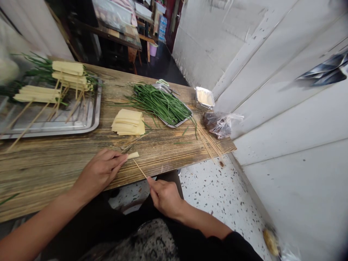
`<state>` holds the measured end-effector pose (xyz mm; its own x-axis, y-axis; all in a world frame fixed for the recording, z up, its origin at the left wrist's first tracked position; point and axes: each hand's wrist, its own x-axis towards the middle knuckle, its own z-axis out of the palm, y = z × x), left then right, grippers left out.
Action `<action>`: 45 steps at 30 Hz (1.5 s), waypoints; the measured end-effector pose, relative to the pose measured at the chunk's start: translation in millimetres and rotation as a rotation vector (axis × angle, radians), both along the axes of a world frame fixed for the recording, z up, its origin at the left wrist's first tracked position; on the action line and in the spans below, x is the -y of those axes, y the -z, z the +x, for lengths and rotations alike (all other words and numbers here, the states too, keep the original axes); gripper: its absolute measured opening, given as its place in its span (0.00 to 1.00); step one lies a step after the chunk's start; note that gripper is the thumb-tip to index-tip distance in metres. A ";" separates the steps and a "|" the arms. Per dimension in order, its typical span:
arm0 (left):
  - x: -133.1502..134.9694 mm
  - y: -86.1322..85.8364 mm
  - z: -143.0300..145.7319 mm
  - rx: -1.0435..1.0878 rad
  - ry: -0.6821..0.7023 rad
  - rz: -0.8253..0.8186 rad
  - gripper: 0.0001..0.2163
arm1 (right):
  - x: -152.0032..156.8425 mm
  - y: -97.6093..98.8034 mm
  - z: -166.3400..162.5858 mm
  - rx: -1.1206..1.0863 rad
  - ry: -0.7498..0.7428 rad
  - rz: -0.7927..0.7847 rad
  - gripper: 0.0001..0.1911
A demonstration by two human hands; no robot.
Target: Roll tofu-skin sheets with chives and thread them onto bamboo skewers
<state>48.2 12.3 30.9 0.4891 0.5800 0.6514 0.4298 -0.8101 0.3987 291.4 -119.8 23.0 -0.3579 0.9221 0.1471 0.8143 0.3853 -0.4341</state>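
My left hand (102,170) rests on the wooden table (54,166) near its front edge, fingers closed over a small rolled piece of tofu skin (133,156). My right hand (164,195) is below the table edge, pinching the end of a thin bamboo skewer (140,169) whose tip points into the roll. A stack of pale tofu skin sheets (128,122) lies just beyond, and a metal tray heaped with green chives (160,101) sits behind it.
A large steel tray (81,123) at the left holds several finished skewered rolls (67,74). Loose skewers (209,141), a plastic bag (221,125) and a small foil container (204,98) lie at the table's right end by the white wall.
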 end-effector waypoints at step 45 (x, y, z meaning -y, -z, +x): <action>-1.8 2.6 -1.1 -0.072 -0.001 -0.002 0.11 | -6.6 -5.9 -12.6 0.074 -0.029 -0.016 0.23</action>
<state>47.1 14.1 28.3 0.5342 0.5816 0.6136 0.4579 -0.8091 0.3683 278.8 -113.2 28.9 -0.3935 0.9133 0.1048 0.8333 0.4025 -0.3790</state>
